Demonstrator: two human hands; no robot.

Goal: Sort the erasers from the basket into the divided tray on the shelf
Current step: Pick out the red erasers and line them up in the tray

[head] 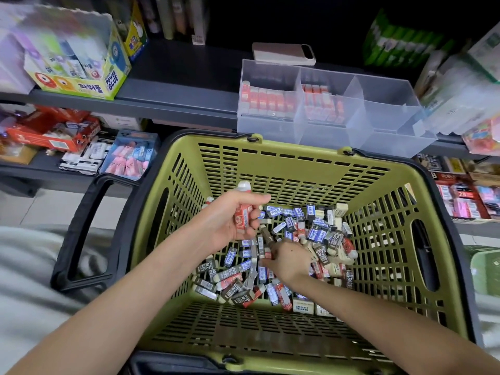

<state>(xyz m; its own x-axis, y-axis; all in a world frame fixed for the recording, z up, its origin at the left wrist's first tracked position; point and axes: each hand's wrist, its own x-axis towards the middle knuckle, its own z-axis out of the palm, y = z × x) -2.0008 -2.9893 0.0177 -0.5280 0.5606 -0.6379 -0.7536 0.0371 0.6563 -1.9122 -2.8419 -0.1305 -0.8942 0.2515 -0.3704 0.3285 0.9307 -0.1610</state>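
Grips a few red erasers (242,216) in the curled left hand (226,221), lifted just above the loose erasers (319,234) in the green basket (270,148). Rests the right hand (290,259) down among them; cannot tell if its fingers pinch one. Beyond, on the shelf (176,77), sits the clear tray (389,112), red ones in two parts.

Left hand (230,217) grips red erasers (242,216) above basket (284,147).
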